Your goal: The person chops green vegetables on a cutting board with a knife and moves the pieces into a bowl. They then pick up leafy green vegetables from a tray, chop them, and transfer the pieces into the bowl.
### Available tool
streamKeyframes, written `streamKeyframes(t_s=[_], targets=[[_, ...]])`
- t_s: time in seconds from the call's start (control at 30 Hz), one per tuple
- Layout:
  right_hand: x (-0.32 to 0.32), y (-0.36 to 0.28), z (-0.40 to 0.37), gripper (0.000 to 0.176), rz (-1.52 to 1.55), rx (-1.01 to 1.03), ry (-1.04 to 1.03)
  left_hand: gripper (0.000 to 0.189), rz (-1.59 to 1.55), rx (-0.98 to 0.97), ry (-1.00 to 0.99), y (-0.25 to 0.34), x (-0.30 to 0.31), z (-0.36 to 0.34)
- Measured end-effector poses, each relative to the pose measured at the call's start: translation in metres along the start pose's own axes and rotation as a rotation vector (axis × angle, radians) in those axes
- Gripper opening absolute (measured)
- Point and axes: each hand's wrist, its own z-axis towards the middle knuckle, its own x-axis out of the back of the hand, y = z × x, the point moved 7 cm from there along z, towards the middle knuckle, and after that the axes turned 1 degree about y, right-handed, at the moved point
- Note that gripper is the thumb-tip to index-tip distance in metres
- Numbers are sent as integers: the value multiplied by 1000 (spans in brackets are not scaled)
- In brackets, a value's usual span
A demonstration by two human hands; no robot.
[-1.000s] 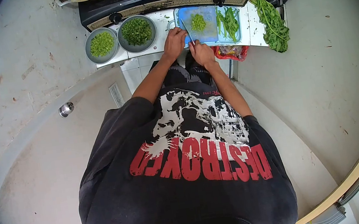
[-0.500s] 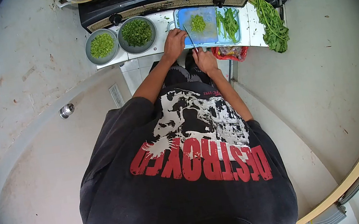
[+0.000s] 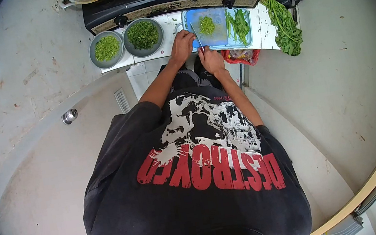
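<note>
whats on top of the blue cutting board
Chopped greens are piled on the blue cutting board, with the knife over its left side. Whatever is beneath the left hand is covered.

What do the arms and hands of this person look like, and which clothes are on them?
The left hand and the right hand wear no visible gloves, and both forearms are bare. The loose, short sleeves belong to a faded black T-shirt with red lettering.
</note>
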Motion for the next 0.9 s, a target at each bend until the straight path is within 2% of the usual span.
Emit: streamKeyframes(t_s=[0.33,0.73,0.9], targets=[[-3,-5,18,48,9,55,38,11,3,-14,28,-2,0,0],[-15,12,-9,47,-39,3,-17,10,-24,89,-25,-6,1,1],[-8,5,3,48,11,15,23,11,-36,99,-20,-5,1,1]])
